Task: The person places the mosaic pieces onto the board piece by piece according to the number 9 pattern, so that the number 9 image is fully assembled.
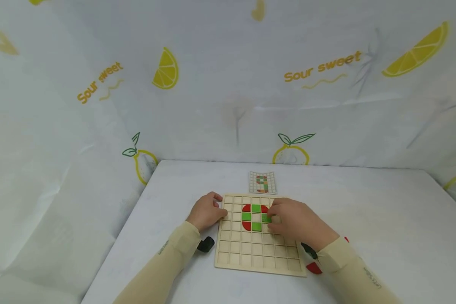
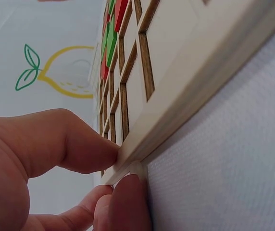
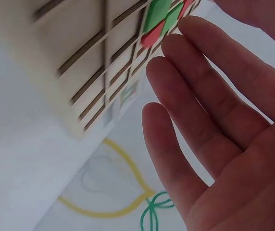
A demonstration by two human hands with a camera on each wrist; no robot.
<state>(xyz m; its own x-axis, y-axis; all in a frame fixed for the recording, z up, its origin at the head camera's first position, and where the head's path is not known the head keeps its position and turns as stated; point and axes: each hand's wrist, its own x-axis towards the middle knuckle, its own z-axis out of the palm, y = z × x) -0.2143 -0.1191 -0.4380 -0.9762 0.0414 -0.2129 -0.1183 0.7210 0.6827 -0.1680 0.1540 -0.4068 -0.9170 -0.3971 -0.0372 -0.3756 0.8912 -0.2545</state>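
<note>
A wooden grid board (image 1: 256,249) lies flat near the middle of the tabletop (image 1: 384,219), a little toward the near edge, its square cells mostly bare. In its far rows a ring of tiles (image 1: 255,217) sits in the cells: green squares alternating with red quarter-round pieces around one bare cell. The right hand (image 1: 294,221) rests over the board's far right part, its fingertips at the green tile (image 1: 266,218) on the ring's right side; in the right wrist view the fingers (image 3: 195,110) are straight and held close together, not curled round anything. The left hand (image 1: 206,211) is at the board's left edge near the far corner; the left wrist view shows the thumb (image 2: 72,144) on the top of the rim and a fingertip (image 2: 128,202) against its side, pinching the edge. Beyond the board, toward the far edge, lies a small pattern card (image 1: 262,182) printed with a grid and a red-and-green figure. A loose red piece (image 1: 313,267) lies on the tabletop just beside the board's near right corner, under the right wrist.
</note>
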